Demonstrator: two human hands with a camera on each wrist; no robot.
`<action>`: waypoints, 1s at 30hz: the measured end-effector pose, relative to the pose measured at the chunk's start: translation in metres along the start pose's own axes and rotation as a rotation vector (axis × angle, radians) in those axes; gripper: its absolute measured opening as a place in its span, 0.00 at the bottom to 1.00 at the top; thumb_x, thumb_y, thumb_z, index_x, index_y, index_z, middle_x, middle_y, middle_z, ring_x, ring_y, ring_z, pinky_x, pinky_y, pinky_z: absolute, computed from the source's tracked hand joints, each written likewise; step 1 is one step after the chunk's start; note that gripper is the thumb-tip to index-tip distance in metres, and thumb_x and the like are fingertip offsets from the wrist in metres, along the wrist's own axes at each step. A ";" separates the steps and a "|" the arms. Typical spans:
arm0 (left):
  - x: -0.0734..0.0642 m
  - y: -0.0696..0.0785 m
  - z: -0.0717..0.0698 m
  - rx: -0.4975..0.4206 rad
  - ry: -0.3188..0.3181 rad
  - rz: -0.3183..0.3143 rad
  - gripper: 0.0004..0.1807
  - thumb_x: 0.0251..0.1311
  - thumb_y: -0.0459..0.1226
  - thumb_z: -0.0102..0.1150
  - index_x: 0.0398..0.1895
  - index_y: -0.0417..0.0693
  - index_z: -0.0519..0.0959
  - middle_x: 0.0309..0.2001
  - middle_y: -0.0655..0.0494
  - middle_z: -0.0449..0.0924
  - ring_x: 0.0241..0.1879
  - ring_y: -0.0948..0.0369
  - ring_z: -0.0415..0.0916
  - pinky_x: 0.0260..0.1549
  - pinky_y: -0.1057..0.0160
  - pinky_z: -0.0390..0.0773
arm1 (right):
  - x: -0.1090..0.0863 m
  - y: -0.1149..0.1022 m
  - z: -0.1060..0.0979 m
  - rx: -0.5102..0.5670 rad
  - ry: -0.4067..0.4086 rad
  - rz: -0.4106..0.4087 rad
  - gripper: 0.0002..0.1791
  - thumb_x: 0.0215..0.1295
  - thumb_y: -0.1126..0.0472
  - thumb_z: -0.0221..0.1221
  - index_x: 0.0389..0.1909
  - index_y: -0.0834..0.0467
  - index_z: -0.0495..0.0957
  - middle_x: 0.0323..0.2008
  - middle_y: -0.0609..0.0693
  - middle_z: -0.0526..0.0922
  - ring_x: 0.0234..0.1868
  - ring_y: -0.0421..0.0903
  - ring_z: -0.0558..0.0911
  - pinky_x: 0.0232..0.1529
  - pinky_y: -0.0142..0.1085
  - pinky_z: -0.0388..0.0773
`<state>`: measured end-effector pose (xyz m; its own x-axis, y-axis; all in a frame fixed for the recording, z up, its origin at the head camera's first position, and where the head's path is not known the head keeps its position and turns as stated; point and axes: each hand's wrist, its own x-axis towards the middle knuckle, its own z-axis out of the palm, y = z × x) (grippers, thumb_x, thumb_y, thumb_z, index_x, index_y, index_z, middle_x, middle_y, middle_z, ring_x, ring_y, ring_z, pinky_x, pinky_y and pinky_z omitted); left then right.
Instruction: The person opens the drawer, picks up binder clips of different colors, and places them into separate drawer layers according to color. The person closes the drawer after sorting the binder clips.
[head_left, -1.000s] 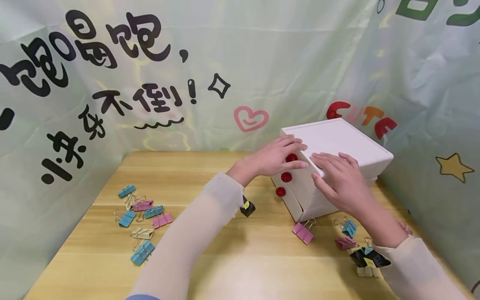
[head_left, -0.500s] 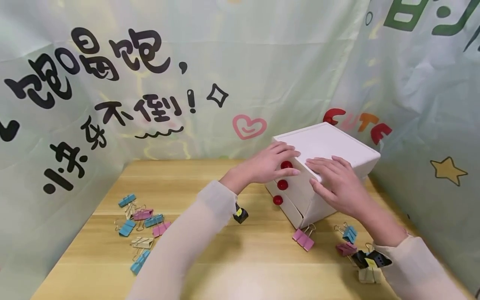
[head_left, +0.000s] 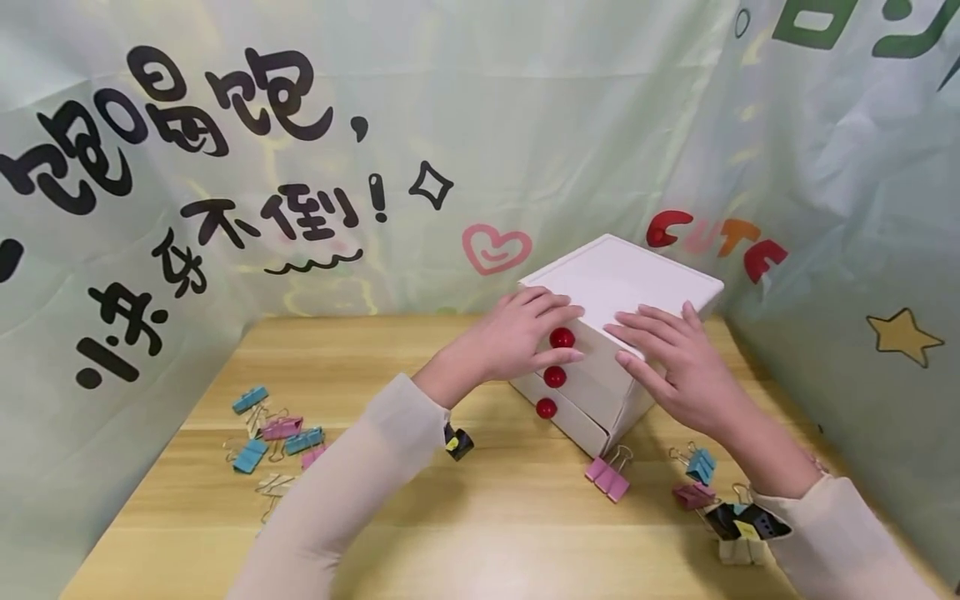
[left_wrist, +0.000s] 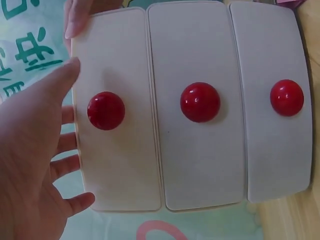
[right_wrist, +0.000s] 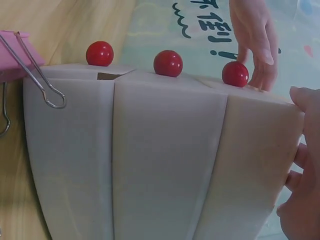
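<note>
A white cabinet (head_left: 652,287) of three stacked drawers, each with a round red knob (head_left: 555,377), stands on the table at the right, angled to the head view. My left hand (head_left: 517,333) rests its spread fingers on the top's front edge, with the thumb beside the upper knobs. At the near corner of the top, my right hand (head_left: 686,375) lays its fingers on the surface, its thumb near the edge. The left wrist view shows the drawer fronts (left_wrist: 200,165) face on. In the right wrist view, the cabinet's side (right_wrist: 165,150) fills the middle.
A pink binder clip (head_left: 607,479) lies at the cabinet's near bottom corner. More clips, blue (head_left: 701,465), dark pink (head_left: 693,497) and cream (head_left: 742,551), lie by my right wrist. Several clips (head_left: 282,427) are scattered at the left. A printed cloth (head_left: 600,125) hangs behind.
The cabinet has turned, its far end swinging left while its near corner stays by the pink clip. Both hands stay on it, the left one shifting left. The head view has shifted slightly.
</note>
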<state>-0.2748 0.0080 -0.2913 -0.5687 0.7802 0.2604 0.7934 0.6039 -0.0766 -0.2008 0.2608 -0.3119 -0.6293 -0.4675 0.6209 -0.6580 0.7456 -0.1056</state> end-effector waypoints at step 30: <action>-0.003 -0.037 -0.025 -0.235 -0.055 -0.060 0.32 0.69 0.59 0.47 0.70 0.56 0.67 0.70 0.53 0.62 0.71 0.57 0.54 0.71 0.60 0.50 | 0.005 0.012 -0.008 0.145 -0.183 0.105 0.30 0.71 0.50 0.56 0.71 0.54 0.65 0.72 0.60 0.60 0.74 0.60 0.51 0.63 0.68 0.54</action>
<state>-0.2976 -0.0207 -0.2648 -0.6221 0.7558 0.2043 0.7830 0.5998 0.1650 -0.2085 0.2711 -0.3039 -0.7527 -0.4792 0.4515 -0.6295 0.7248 -0.2801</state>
